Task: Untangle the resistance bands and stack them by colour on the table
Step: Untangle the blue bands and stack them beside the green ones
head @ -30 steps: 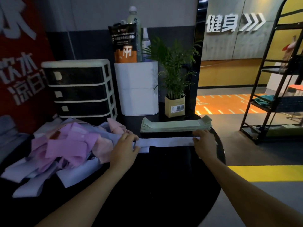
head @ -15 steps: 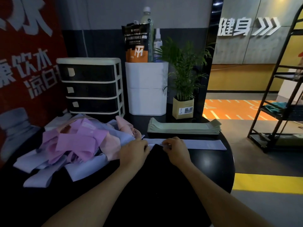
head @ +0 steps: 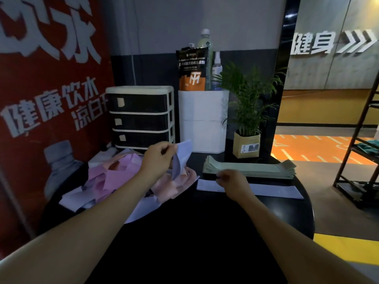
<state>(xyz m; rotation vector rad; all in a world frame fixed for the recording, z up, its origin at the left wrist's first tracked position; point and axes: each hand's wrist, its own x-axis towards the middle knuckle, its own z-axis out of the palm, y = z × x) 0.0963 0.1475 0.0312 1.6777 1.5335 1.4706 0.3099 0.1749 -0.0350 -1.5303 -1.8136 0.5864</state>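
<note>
A tangled pile of pink, purple and lavender bands [head: 114, 181] lies at the left of the round black table [head: 205, 232]. My left hand [head: 158, 160] pinches a lavender band [head: 181, 158] and holds it up above the pile's right edge. One lavender band [head: 272, 190] lies flat and straight on the table. My right hand [head: 231, 181] hovers over its left part with fingers loosely curled, holding nothing. Behind it sits a neat stack of green bands [head: 250, 168].
At the table's back stand a black drawer unit [head: 141, 117], a white box [head: 203, 121] with a pouch and bottles on top, and a potted plant [head: 247, 144]. A red banner fills the left. A black shelf rack [head: 359, 160] stands on the floor at right.
My left hand has risen from the table, lifting a lavender band out of the pile. My right hand came off the flat lavender band, which now lies laid out alone.
</note>
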